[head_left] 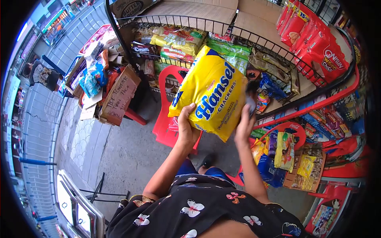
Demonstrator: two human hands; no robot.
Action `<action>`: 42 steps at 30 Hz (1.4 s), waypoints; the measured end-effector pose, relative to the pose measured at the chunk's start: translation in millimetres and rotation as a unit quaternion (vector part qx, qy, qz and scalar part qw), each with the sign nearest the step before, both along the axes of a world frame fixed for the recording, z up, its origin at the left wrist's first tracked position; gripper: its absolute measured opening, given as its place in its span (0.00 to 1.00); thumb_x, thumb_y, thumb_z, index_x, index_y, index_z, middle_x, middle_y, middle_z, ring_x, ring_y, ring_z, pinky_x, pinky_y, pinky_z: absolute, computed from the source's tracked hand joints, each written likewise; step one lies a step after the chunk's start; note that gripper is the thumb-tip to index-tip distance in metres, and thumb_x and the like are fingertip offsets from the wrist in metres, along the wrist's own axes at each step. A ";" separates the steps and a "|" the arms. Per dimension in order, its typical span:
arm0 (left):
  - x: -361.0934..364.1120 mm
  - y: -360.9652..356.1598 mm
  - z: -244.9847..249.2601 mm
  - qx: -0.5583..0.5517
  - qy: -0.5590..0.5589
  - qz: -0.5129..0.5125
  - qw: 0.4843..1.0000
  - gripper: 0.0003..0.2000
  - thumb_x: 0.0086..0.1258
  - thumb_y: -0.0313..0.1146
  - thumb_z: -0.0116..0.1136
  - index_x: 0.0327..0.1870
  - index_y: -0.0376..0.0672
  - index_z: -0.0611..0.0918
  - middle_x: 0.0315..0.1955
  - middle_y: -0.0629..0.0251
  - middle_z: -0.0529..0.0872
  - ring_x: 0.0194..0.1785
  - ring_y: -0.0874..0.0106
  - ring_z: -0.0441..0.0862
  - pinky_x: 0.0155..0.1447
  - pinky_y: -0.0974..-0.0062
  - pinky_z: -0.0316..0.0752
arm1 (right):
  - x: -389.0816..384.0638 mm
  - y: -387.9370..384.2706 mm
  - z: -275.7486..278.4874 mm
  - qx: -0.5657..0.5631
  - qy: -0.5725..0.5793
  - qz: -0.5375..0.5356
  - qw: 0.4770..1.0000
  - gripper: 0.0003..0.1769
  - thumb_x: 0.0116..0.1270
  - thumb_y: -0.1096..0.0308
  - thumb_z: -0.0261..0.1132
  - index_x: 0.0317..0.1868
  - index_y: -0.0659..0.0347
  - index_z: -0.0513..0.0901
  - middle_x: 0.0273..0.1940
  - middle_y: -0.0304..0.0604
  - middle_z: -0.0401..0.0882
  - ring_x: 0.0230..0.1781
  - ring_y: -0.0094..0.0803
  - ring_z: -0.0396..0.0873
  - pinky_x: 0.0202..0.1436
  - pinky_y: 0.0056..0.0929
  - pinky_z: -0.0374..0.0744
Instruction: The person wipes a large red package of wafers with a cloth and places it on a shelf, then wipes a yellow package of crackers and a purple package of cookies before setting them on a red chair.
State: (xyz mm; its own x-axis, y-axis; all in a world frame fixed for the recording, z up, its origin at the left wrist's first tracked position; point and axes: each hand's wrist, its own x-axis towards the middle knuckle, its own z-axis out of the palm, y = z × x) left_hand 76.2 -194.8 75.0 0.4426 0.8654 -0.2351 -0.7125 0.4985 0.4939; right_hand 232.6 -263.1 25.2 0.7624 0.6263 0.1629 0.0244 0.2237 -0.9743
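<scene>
I hold a big yellow pack of Hansel crackers (212, 93) up in front of me. My left hand (185, 125) grips its lower left edge from below. On the pack's right edge sits my right hand (245, 123), which also seems to hold a small dark object against it. The pack hangs above a red plastic chair (166, 119) and in front of a wire rack of snack packs (238, 59).
Red snack boxes (317, 47) line the shelf at the upper right. Baskets and boxes of packets (293, 158) stand low at the right. A cardboard box with handwriting (119, 97) and piled goods stand at the left. Bare concrete floor (127, 154) lies below.
</scene>
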 end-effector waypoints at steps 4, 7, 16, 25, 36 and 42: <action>8.9 16.2 6.8 0.026 -0.010 -0.032 0.999 0.22 0.63 0.34 0.54 0.58 0.37 0.72 0.47 0.55 0.83 0.46 0.64 0.84 0.55 0.64 0.78 | 13.3 32.8 52.5 0.081 0.144 -0.116 0.979 0.35 0.68 0.47 0.60 0.63 0.67 0.65 0.59 0.48 0.69 0.55 0.33 0.72 0.55 0.32 0.74; 23.4 38.4 39.9 0.080 -0.046 0.003 0.996 0.23 0.62 0.35 0.55 0.58 0.36 0.71 0.47 0.55 0.83 0.47 0.64 0.84 0.54 0.65 0.78 | -34.1 30.9 67.6 0.127 0.069 -0.068 0.987 0.35 0.72 0.55 0.55 0.70 0.68 0.57 0.69 0.52 0.59 0.67 0.37 0.62 0.68 0.34 0.61; 77.0 179.2 139.2 0.278 -0.151 -0.088 0.945 0.14 0.68 0.37 0.51 0.49 0.38 0.76 0.45 0.58 0.84 0.46 0.67 0.83 0.53 0.65 0.78 | -50.9 26.9 41.5 0.031 -0.238 0.061 0.969 0.25 0.73 0.65 0.51 0.65 0.70 0.68 0.67 0.52 0.65 0.70 0.41 0.60 0.72 0.36 0.53; 276.4 324.4 216.9 0.541 0.012 -0.227 0.810 0.11 0.61 0.31 0.63 0.42 0.37 0.79 0.34 0.64 0.86 0.33 0.75 0.84 0.40 0.77 0.80 | -5.6 3.4 -11.1 0.134 0.194 -0.186 0.954 0.18 0.70 0.62 0.61 0.54 0.65 0.75 0.47 0.35 0.76 0.47 0.22 0.73 0.55 0.23 0.69; 421.3 432.6 148.1 0.647 0.309 0.003 0.697 0.36 0.52 0.50 0.74 0.52 0.31 0.71 0.37 0.55 0.85 0.35 0.67 0.85 0.39 0.74 0.81 | 3.7 -27.1 -29.1 0.106 0.264 -0.332 0.900 0.18 0.65 0.58 0.67 0.47 0.61 0.75 0.40 0.32 0.73 0.41 0.21 0.72 0.47 0.23 0.72; 409.7 414.4 146.3 0.686 0.249 -0.029 0.683 0.43 0.49 0.37 0.77 0.64 0.35 0.60 0.48 0.49 0.81 0.44 0.61 0.85 0.42 0.71 0.82 | 11.3 -9.2 -46.2 0.078 0.318 -0.294 0.898 0.12 0.66 0.58 0.66 0.38 0.57 0.76 0.33 0.28 0.72 0.34 0.17 0.70 0.40 0.23 0.72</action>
State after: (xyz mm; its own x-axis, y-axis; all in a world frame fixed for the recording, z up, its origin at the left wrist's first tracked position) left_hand 485.9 219.6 221.3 0.6465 0.4070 0.6453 -0.2844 -0.6563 0.6989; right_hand 243.9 -272.3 -20.9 0.9236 0.0929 -0.3719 -0.3676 0.4895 -0.7907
